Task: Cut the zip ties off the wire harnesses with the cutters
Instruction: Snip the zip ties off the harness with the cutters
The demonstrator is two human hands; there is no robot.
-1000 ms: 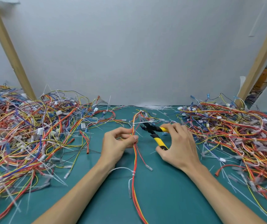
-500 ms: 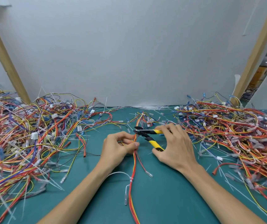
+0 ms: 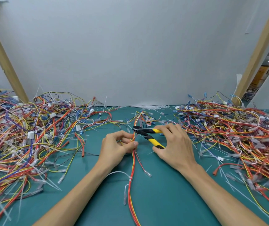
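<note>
A red, orange and yellow harness (image 3: 133, 168) runs from 6 o'clock up the middle of the green mat (image 3: 163, 201) toward 12. The left hand (image 3: 117, 147) pinches it at mid-frame, with thumb and curled fingers closed on the wires. The right hand (image 3: 176, 147), just at 3 o'clock of the left, grips the cutters (image 3: 148, 133). Its fingers wrap over the upper yellow-and-black handle and its thumb presses the lower one, with the handles spread apart. The black head points to 9 o'clock and meets the harness just at 12 o'clock of the left thumb (whether the jaws have anything between them is too small to tell). A white tie (image 3: 130, 178) is cinched round the harness at 6 o'clock of the left hand, its tail arching off toward the left forearm. Tangled wires lie on the mat in a left heap (image 3: 24, 136) at 9 o'clock and a right heap (image 3: 236, 132) at 3, both strewn with white ties.
</note>
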